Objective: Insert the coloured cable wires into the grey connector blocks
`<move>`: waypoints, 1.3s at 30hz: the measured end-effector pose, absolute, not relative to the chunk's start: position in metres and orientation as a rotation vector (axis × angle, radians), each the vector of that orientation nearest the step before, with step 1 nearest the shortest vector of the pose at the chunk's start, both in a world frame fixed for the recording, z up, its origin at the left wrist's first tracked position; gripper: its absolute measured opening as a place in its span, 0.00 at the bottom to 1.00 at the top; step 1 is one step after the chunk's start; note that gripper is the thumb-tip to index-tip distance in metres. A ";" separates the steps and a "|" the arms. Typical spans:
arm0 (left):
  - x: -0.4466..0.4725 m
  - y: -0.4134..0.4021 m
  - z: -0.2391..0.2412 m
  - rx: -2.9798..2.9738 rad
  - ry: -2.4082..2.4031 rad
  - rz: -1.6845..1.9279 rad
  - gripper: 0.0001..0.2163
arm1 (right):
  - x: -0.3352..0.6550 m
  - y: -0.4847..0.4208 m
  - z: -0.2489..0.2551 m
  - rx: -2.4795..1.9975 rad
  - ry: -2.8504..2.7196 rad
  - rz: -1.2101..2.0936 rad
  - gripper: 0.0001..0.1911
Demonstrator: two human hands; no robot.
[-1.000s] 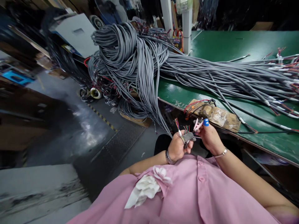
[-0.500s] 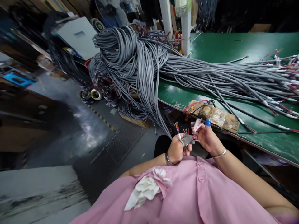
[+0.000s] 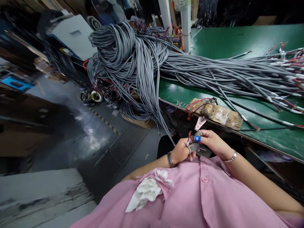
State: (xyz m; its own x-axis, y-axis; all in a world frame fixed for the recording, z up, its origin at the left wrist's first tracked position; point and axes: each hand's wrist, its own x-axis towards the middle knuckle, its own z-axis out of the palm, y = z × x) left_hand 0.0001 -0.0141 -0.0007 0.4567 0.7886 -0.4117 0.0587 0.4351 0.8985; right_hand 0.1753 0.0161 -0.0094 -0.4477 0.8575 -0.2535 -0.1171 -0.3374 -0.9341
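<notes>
Drawn closer together, left [image 3: 180, 153] and right hands [image 3: 216, 144] pinch one wire bundle [image 3: 189, 136], one pink clip [image 3: 200, 123] just above.

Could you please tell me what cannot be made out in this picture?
Head view:
Wires in the left hand: too small to count, partly hidden by the right hand.
Some grey cables: ends cut off by the right edge.
Brown box: blurred, cut off by the left edge.
</notes>
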 end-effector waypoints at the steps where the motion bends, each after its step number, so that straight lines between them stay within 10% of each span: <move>1: 0.000 -0.014 -0.002 1.006 1.005 0.582 0.18 | 0.177 0.015 -0.011 -1.030 -1.151 1.861 0.12; 31: -0.003 -0.017 -0.002 0.858 1.163 0.970 0.18 | 0.184 0.019 -0.024 -1.096 -0.470 1.811 0.06; 39: 0.005 -0.010 0.011 0.811 1.026 0.958 0.16 | 0.173 0.033 -0.010 -0.904 -0.625 1.965 0.23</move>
